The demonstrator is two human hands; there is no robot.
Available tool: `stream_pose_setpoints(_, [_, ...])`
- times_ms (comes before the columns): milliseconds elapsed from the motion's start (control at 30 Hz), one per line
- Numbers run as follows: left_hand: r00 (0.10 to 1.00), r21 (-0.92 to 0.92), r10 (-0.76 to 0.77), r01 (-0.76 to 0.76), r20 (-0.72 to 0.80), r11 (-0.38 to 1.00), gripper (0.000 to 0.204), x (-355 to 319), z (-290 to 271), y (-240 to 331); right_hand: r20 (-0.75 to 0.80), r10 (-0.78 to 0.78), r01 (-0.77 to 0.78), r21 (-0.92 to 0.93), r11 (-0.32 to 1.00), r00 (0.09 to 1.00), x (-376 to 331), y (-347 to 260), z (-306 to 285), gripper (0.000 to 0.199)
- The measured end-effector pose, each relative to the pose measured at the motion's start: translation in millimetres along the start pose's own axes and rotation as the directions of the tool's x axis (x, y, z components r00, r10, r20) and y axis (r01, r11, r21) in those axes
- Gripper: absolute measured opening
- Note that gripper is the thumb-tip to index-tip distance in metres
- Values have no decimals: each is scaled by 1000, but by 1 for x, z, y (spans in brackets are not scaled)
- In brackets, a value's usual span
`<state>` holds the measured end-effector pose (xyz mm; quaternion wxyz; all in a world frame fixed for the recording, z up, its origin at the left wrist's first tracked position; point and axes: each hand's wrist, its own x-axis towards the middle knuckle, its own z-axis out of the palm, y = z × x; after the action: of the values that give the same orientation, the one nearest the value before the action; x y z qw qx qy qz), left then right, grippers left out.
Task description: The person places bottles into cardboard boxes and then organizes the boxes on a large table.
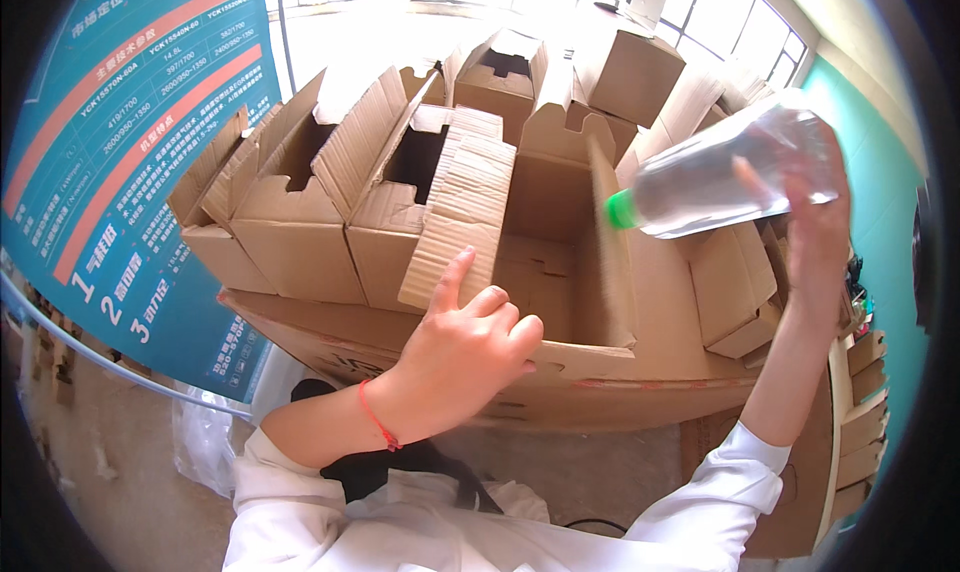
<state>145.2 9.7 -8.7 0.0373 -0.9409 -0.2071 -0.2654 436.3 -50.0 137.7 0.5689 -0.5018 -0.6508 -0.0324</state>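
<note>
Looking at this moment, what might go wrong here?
The clear plastic bottle, held nearly sideways near its base by the right hand's fingers, might slip. Its green plastic cap might also catch the right side of the open brown cardboard box.

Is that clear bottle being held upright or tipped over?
Tipped: the bottle is nearly sideways in the right hand, its green cap pointing to the picture's left and slightly down.

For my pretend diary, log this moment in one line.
left hand: near cardboard flap | right hand: holds clear bottle, green cap
</note>
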Motion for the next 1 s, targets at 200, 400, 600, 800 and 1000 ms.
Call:
stream_pose_setpoints(200, [1000,30,21,-20,-5,999,32,2,0,0,583,-133,316,-224,922,802,-6,-5,89,77])
stream_pose_setpoints(400, [999,12,24,-24,-46,1000,32,4,3,0,783,-266,682,-258,684,563,-25,-6,115,57])
stream_pose_setpoints(600, [998,-12,39,-39,-51,999,33,3,5,-3,860,-161,631,-215,745,484,-47,10,127,38])
stream_pose_setpoints(800, [999,7,26,-26,-32,1000,32,3,5,-3,875,-85,416,-140,898,477,-54,17,132,42])
stream_pose_setpoints(1000, [997,-39,46,-48,-55,998,33,4,5,-2,961,186,229,-231,946,202,-61,30,134,22])
